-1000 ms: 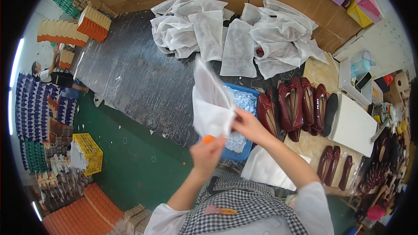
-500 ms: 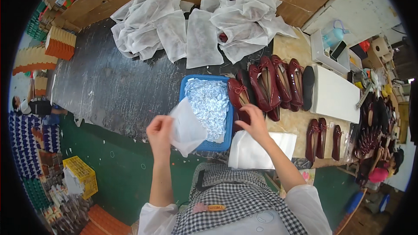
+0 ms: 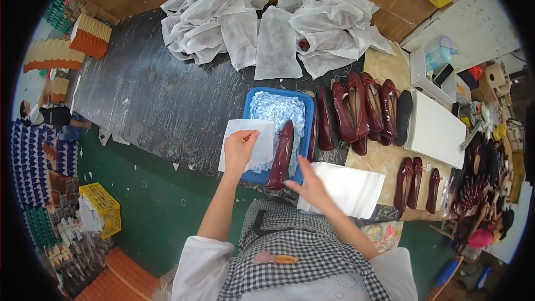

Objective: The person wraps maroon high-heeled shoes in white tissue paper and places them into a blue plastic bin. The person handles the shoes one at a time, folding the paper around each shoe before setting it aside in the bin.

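Observation:
My left hand (image 3: pixel 239 147) pinches a thin white sheet-like pouch (image 3: pixel 259 136) by its upper part, over the left side of a blue basket (image 3: pixel 278 91). Small pale-blue packets (image 3: pixel 277 106) fill that basket. A glossy dark-red flat shoe (image 3: pixel 283 153) lies tilted across the basket, its near end past the front rim. Just right of this shoe, my right hand (image 3: pixel 314 188) is open, thumb and fingers spread and slightly blurred. The thumb tip is at the shoe's near end; I cannot tell whether it touches. Under the right forearm lies a stack of white pouches (image 3: pixel 348 189).
Right of the basket stand several dark-red bow flats (image 3: pixel 356 106), with more shoes (image 3: pixel 409 184) nearer the right edge. White-wrapped items (image 3: pixel 278 44) are heaped at the back. A white board (image 3: pixel 437 125) and a white tray (image 3: pixel 426 78) are at the right. A person (image 3: pixel 50 114) is far left.
One dark-red shoe has come left from beside the basket to lie over it. The pouch in my left hand now hangs flatter. My right hand has moved down and nearer. The whole view has shifted slightly.

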A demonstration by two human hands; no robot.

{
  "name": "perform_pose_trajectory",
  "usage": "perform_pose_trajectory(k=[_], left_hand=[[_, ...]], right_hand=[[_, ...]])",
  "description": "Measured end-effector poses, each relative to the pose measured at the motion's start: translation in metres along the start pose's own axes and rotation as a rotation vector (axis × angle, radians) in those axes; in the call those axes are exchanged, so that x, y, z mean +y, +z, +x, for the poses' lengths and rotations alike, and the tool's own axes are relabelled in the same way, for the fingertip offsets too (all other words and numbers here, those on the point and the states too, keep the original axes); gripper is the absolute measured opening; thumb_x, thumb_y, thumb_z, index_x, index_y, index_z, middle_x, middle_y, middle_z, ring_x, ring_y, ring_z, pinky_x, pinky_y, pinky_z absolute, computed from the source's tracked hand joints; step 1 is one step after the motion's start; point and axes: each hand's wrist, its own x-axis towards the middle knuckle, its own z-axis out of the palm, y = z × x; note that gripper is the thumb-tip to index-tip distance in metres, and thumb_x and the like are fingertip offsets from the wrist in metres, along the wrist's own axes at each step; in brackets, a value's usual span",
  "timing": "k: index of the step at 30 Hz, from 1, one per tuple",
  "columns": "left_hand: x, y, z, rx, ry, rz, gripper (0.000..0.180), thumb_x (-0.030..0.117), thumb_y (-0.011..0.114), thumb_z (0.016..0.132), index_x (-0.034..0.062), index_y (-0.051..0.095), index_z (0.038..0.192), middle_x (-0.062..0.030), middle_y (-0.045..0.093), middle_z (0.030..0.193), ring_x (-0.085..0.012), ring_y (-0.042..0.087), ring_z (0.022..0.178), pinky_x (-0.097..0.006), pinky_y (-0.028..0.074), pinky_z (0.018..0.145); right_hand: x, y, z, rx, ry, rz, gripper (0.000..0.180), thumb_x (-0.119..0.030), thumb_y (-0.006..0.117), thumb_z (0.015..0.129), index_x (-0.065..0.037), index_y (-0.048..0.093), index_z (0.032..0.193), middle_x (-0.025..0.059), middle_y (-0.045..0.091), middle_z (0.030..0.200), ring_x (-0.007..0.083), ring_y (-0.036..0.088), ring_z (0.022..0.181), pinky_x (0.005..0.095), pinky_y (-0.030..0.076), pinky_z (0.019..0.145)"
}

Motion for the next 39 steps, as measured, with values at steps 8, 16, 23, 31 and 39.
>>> perform_pose_trajectory(k=[8,16,23,31,39], left_hand=[[-0.021,-0.036,-0.010,0.075,0.037,0.041,0.020,0.023,0.066,0.081,0.0058,0.072,0.090,-0.0132,0.065,0.072,-0.0228,0.059,0.058,-0.032,0.044,0.056],[-0.039,-0.041,-0.001,0.055,0.179,0.085,0.018,0.023,0.065,0.081,0.0087,0.072,0.089,-0.0116,0.063,0.069,-0.0236,0.058,0.055,-0.034,0.044,0.053],[-0.040,-0.030,0.009,0.020,0.240,0.157,0.017,0.025,0.065,0.081,0.0109,0.072,0.086,-0.0105,0.062,0.066,-0.0296,0.060,0.057,-0.038,0.045,0.052],[0.032,-0.038,-0.076,0.129,0.666,-0.036,0.023,0.009,0.067,0.077,0.0074,0.069,0.100,-0.0102,0.065,0.080,-0.0258,0.063,0.067,-0.035,0.050,0.061],[0.018,0.089,-0.131,-0.551,0.210,0.003,0.028,0.022,0.063,0.084,0.0071,0.067,0.107,-0.0140,0.065,0.073,-0.0208,0.064,0.060,-0.030,0.048,0.056]], right_hand=[[-0.036,0.071,0.013,0.001,-0.127,-0.631,0.096,-0.039,0.077,0.066,-0.009,0.027,0.142,0.0241,0.012,0.149,0.0443,0.023,0.134,0.0570,0.031,0.101],[-0.006,0.005,-0.012,0.305,0.141,-0.144,0.043,-0.011,0.053,0.087,-0.001,0.046,0.129,0.0234,0.059,0.111,0.0314,0.061,0.094,0.0352,0.050,0.079],[-0.094,-0.056,-0.076,0.097,0.080,0.239,0.035,-0.004,0.044,0.093,0.002,0.050,0.127,0.0119,0.062,0.111,0.0136,0.057,0.098,0.0257,0.045,0.087],[-0.114,0.007,0.086,0.156,-0.304,0.548,0.051,-0.019,0.050,0.093,-0.002,0.036,0.139,0.0089,0.048,0.133,0.0166,0.049,0.117,0.0308,0.040,0.098],[0.027,-0.064,-0.035,0.292,0.016,0.384,0.025,-0.008,0.053,0.091,-0.006,0.062,0.114,0.0096,0.062,0.113,0.0177,0.059,0.101,0.0301,0.048,0.085]])
